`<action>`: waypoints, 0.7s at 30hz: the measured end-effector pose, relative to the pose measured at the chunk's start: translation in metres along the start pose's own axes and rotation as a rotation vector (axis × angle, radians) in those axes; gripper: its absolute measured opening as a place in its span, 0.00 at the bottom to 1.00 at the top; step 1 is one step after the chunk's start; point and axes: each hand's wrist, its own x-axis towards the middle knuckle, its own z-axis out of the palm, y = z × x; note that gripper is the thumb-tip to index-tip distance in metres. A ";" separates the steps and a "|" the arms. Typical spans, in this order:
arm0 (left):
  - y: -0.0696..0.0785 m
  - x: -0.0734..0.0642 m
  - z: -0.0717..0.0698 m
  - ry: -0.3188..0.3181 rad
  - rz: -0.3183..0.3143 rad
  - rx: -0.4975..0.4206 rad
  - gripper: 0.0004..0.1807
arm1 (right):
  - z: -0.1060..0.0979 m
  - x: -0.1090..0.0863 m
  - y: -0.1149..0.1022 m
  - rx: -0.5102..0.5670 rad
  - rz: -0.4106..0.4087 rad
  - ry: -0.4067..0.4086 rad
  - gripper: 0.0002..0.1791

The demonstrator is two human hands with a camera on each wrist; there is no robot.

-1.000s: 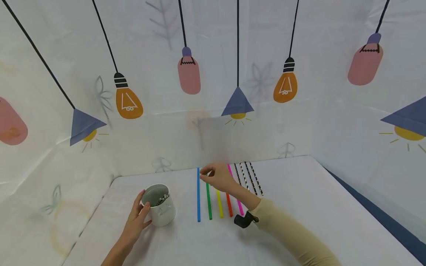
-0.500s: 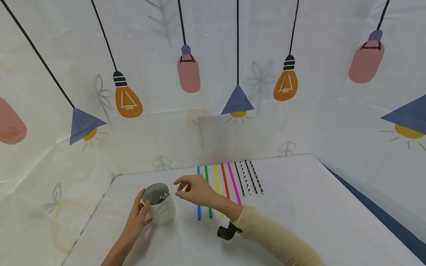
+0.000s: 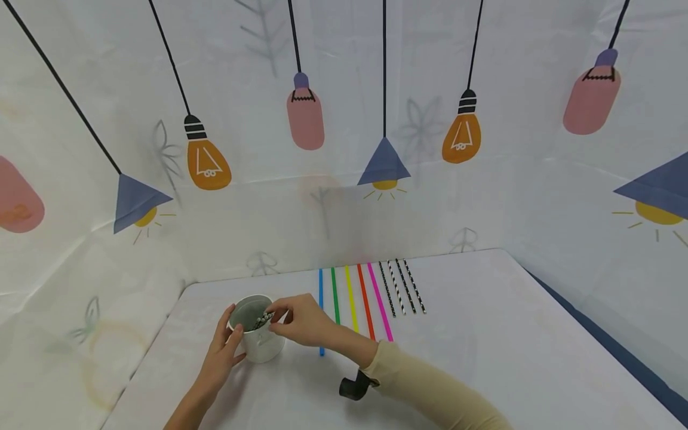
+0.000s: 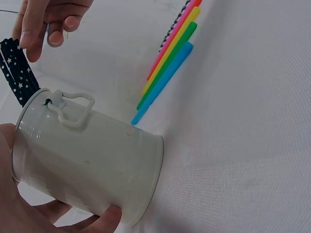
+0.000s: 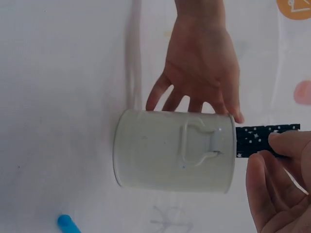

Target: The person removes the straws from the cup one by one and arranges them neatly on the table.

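A white metal pot (image 3: 263,347) with a small side handle stands upright on the table. My left hand (image 3: 215,358) holds it, thumb and fingers spread round its far-left side. Black straws with white stars (image 5: 249,141) stick out of its mouth as a bundle. My right hand (image 3: 303,322) is at the pot's rim, and in the right wrist view its thumb and forefinger pinch at the ends of the star straws. Its other fingers are curled loosely beside them. In the left wrist view the fingertips (image 4: 33,51) overlap the top of the bundle.
To the right lie a blue straw (image 3: 321,286), a green straw (image 3: 335,292), a yellow straw (image 3: 352,298), a red straw (image 3: 365,298) and a pink straw (image 3: 379,301), side by side. Several black-and-white patterned straws (image 3: 405,286) continue the row. A white printed backdrop (image 3: 344,221) rises behind the table.
My right hand has moved left and toward me, from above the coloured straws to the straws in the pot. My left hand and the pot have stayed put.
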 end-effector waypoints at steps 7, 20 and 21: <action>0.000 0.000 0.002 0.001 -0.008 0.007 0.35 | 0.003 -0.001 -0.002 0.015 -0.038 0.037 0.09; 0.000 0.000 0.001 0.002 -0.007 0.006 0.35 | -0.024 -0.020 -0.025 0.065 -0.117 0.080 0.08; 0.000 0.000 0.000 0.004 -0.010 0.004 0.34 | -0.028 -0.023 -0.027 0.079 -0.118 0.082 0.08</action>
